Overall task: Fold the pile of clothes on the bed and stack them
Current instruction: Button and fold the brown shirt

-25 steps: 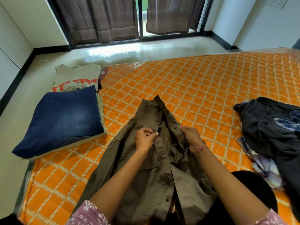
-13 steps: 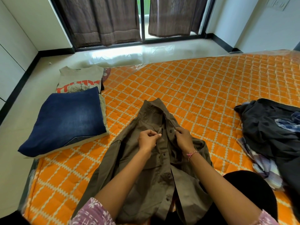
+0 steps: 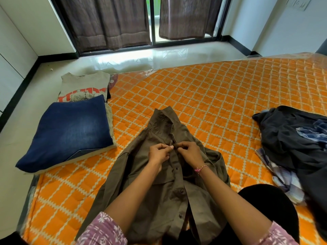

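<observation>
An olive-brown button shirt (image 3: pixel 159 195) lies front up on the orange quilted bed (image 3: pixel 203 96), collar pointing away from me. My left hand (image 3: pixel 158 152) and my right hand (image 3: pixel 190 152) meet at its placket just below the collar, and both pinch the fabric edges there. Folded dark blue jeans (image 3: pixel 69 131) sit on a stack at the bed's left edge. A folded grey printed T-shirt (image 3: pixel 85 85) lies just behind them. A heap of unfolded dark and plaid clothes (image 3: pixel 293 149) lies on the right.
The shiny tiled floor (image 3: pixel 134 61) runs behind the bed to a glass door with brown curtains (image 3: pixel 113 23). White cupboard fronts (image 3: pixel 10 55) stand on the left. My dark-clad knee (image 3: pixel 270 206) rests on the bed at the lower right.
My right hand has moved left along the shirt front until it meets the left hand at the placket. The shirt's right front panel has been drawn over the left one.
</observation>
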Available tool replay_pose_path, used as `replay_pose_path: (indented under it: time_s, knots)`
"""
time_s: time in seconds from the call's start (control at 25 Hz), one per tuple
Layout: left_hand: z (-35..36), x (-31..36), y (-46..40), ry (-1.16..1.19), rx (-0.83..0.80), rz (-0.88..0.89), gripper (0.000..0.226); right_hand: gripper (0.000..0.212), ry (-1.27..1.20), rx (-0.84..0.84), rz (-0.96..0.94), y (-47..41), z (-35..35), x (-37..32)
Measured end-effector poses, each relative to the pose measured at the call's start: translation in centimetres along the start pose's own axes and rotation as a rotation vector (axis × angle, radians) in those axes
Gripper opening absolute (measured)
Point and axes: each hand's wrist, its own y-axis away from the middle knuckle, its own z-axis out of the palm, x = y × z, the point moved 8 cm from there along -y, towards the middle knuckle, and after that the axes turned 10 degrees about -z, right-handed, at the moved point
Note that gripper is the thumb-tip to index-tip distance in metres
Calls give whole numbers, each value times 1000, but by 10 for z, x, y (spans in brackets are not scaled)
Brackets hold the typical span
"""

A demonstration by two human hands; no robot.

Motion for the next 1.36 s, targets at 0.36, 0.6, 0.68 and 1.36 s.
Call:
replay_pose_path:
  time_s: [0.36, 0.6, 0.68, 1.36]
  knots:
    - [4, 1, 3, 85, 79, -2, 24, 12, -61, 93, -22, 14, -1, -9]
    - [4, 3, 6, 178, -16, -114, 18, 14, 33, 214, -52, 16, -8, -19]
    - [2, 5, 6, 136, 4, -66, 19, 14, 35, 218, -53, 16, -9, -21]
    - [5, 35, 0, -22, 38, 76, 29, 13, 261, 200, -97, 0, -9, -48]
